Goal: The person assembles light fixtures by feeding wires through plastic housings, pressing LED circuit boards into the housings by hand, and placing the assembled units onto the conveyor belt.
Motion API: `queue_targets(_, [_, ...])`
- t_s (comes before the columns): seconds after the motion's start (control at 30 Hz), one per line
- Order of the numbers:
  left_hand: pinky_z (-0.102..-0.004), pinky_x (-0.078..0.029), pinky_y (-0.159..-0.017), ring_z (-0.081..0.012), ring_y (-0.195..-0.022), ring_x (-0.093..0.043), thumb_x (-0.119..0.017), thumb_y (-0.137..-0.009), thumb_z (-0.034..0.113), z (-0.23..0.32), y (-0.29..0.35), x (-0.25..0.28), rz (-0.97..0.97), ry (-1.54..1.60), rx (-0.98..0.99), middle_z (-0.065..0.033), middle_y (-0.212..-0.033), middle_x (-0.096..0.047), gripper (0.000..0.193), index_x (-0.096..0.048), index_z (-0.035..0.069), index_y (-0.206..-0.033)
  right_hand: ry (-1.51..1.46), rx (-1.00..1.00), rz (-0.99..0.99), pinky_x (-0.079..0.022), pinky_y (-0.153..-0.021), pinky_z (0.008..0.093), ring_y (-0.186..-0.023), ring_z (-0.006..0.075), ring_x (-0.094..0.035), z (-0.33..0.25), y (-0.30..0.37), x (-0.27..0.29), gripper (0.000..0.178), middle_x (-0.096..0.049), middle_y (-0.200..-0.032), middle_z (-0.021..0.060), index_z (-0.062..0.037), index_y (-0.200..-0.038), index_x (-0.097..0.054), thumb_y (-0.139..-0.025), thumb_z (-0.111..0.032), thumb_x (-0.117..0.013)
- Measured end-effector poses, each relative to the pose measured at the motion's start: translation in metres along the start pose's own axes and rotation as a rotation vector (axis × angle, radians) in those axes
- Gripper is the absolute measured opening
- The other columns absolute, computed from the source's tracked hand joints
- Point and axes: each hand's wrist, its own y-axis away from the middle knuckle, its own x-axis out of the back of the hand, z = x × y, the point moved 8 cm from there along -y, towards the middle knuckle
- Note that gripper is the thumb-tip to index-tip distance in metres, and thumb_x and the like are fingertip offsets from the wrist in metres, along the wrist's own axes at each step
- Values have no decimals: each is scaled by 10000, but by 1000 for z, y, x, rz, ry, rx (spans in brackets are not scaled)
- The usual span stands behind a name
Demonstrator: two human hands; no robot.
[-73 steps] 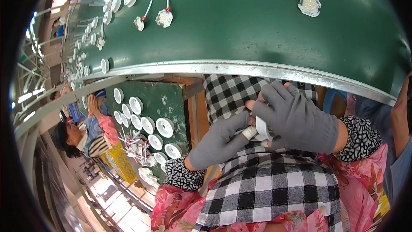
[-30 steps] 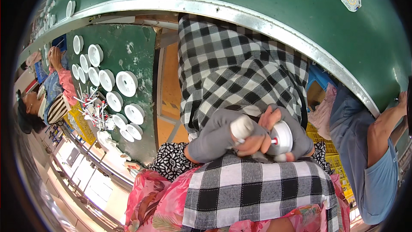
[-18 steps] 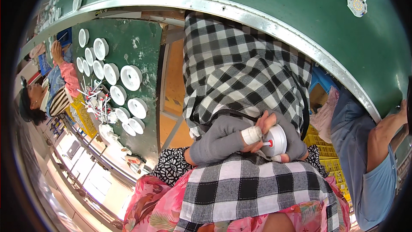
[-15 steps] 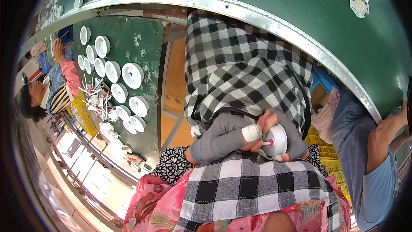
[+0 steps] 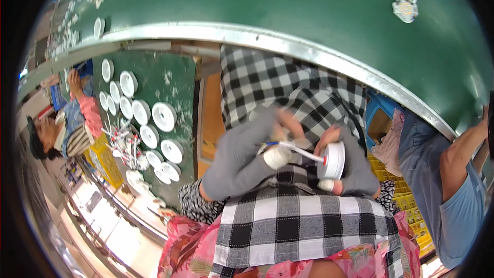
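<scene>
My right hand (image 5: 357,167), in a grey fingerless glove, grips a white round lamp housing (image 5: 336,162) by its rim above my lap. From a red grommet (image 5: 324,160) in its centre, a white cable (image 5: 304,152) runs out toward my left hand (image 5: 247,157). That hand, gloved likewise and with white wrapping on its fingertips, has thumb and fingers closed about the cable's free end, where a bit of blue wire shows. Motion blurs the left fingers somewhat.
On a green side table (image 5: 180,80) at left stand several white housings (image 5: 164,117) and a pile of white cables with red parts (image 5: 123,144). A metal-edged green bench (image 5: 288,5) crosses ahead, bearing an LED board (image 5: 405,8). Co-workers sit left and right; yellow crates (image 5: 409,208) stand at right.
My left hand has moved left, away from the housing, and more of the cable now shows drawn out of the grommet. My right hand still grips the housing. The view has tilted slightly upward.
</scene>
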Motion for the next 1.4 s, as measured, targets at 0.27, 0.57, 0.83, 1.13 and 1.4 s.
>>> queue_targets(0.27, [-408, -487, -960, -356, -1202, -516, -818, -760, 236, 3, -9, -46, -24, -469, -5, -234, -1368, -413, 931, -246, -19, -1449, 464, 162, 378, -456, -854, 335, -984, 225, -531, -59, -27, 32, 811, -483, -1064, 131, -11, -1186, -470, -672, -536, -814])
queue_targets(0.57, [-322, -422, -1017, -172, -1252, -459, -507, -958, 142, -33, -15, -34, -163, 317, 302, -125, -1400, -411, 663, -168, 7, -1512, 510, 340, 291, -472, -819, 352, -941, 265, -553, -69, -27, 28, 754, -469, -1012, 95, -54, -1273, -534, -738, -537, -755])
queue_targets(0.83, [-291, -500, -923, -167, -1183, -522, -376, -1025, 160, -41, -12, -35, -131, 415, 379, -141, -1379, -451, 526, -234, -17, -1500, 1372, 898, 22, -492, -801, 258, -983, 135, -522, -86, -1, -2, 412, -470, -993, 0, -185, -1097, -668, -689, -134, -702])
queue_targets(1.13, [-335, -341, -1097, -198, -1301, -447, -411, -990, 156, -44, -3, -36, -40, 510, 363, -141, -1411, -452, 523, -305, -16, -1472, 1471, 1088, -170, -527, -702, 243, -902, 129, -584, -78, 8, -19, 382, -499, -937, -10, -43, -1078, -672, -698, -71, -696])
queue_targets(1.4, [-342, -346, -1091, -199, -1295, -437, -476, -908, 41, -32, 2, -43, -100, 277, 270, -151, -1402, -423, 625, -236, -16, -1483, 1464, 1174, -162, -496, -729, 238, -916, 161, -575, -71, 10, -14, 371, -495, -939, -13, -59, -1095, -665, -730, -115, -699])
